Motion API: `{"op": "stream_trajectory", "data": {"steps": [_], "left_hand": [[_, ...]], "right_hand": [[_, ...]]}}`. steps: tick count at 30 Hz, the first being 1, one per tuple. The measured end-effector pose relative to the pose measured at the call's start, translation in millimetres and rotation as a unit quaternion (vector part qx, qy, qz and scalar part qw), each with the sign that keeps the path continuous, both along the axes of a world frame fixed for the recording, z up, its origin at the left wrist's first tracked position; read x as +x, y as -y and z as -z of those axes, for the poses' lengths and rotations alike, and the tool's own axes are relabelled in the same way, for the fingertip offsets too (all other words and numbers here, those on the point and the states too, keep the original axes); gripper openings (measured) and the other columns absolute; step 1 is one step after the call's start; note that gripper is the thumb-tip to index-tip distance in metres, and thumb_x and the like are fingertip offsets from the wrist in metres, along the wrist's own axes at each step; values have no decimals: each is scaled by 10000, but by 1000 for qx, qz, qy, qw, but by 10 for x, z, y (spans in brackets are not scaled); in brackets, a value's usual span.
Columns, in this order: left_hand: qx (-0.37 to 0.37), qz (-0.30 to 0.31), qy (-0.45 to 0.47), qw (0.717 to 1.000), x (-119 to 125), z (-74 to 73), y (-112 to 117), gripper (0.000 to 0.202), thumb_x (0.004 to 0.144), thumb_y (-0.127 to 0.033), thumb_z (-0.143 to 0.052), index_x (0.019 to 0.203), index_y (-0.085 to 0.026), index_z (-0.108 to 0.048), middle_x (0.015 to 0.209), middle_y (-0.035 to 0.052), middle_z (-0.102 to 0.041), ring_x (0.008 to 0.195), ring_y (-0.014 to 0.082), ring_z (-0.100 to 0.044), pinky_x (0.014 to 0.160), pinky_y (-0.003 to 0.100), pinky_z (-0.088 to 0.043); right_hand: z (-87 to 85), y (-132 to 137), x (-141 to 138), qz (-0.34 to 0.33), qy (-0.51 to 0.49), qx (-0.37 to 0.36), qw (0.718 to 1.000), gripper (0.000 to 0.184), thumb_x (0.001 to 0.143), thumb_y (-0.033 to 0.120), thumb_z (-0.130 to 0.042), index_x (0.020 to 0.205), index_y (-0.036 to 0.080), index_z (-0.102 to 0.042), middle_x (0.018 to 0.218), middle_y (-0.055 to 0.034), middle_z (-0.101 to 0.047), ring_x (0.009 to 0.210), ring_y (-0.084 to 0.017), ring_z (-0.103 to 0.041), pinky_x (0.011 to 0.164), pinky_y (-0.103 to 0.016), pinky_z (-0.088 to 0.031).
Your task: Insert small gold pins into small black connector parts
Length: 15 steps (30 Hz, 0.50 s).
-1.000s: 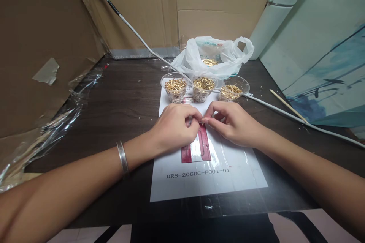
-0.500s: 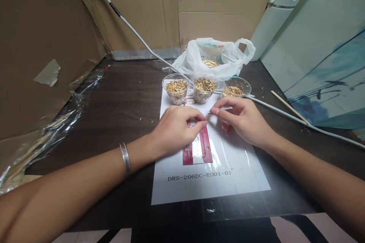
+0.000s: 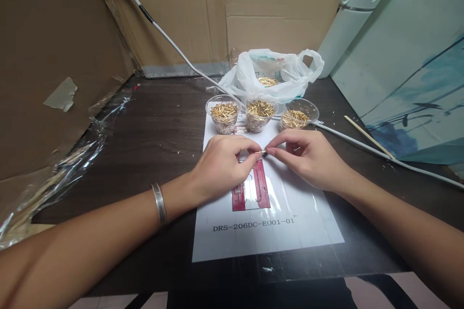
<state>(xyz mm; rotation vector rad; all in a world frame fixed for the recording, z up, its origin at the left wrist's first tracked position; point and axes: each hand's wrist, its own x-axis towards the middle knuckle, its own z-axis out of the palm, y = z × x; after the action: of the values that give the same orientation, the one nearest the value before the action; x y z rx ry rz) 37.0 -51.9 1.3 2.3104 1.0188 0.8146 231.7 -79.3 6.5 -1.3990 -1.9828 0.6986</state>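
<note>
My left hand (image 3: 230,161) pinches a thin gold metal pin (image 3: 260,152) between thumb and forefinger. Facing it, my right hand (image 3: 308,157) is closed in a pinch at the pin's other end, where a small dark piece (image 3: 264,154) shows by the fingertips. What exactly the right fingers grip is too small to make out. Both hands are above a printed sheet (image 3: 217,241) with a red and white drawing. Just beyond stand three clear plastic cups: a left cup (image 3: 224,115), a middle cup (image 3: 260,115) and a right cup (image 3: 295,118), all holding small gold pins.
Behind the cups sits a white plastic bag (image 3: 246,72) with more gold pins inside. A white cable (image 3: 174,46) crosses the dark table (image 3: 152,125). At right lie a thin wooden stick (image 3: 368,136) and, farther back, a white bottle (image 3: 348,29). Cardboard walls (image 3: 184,24) enclose the back and left.
My right hand has dropped slightly, bringing its fingertips level with and close to my left fingertips. The gold pin now lies roughly horizontal between them. My left hand is nearly still.
</note>
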Motion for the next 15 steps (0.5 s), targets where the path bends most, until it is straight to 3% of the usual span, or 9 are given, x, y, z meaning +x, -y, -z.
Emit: {"op": "stream_trajectory", "data": {"steps": [9,15], "left_hand": [[-7,-5,29,1000,-5,-8,11,157,844,-149,-620,870,-186,-769,851,16,-779,690,138,-688,636,248,-492],[64,19,24,997,-22,24,6,168,866,-145,-594,847,-177,-757,832,30,-773,695,141,-694,642,240,-493]], "right_hand": [[-22,-15,42,-32,11,38,999,128,856,207,-603,837,162,-721,768,-31,-662,612,-116,-523,556,-255,-372],[-42,-21,44,-72,3,82,994,145,880,196,-572,829,167,-705,768,-36,-658,655,-133,-551,569,-260,-381]]}}
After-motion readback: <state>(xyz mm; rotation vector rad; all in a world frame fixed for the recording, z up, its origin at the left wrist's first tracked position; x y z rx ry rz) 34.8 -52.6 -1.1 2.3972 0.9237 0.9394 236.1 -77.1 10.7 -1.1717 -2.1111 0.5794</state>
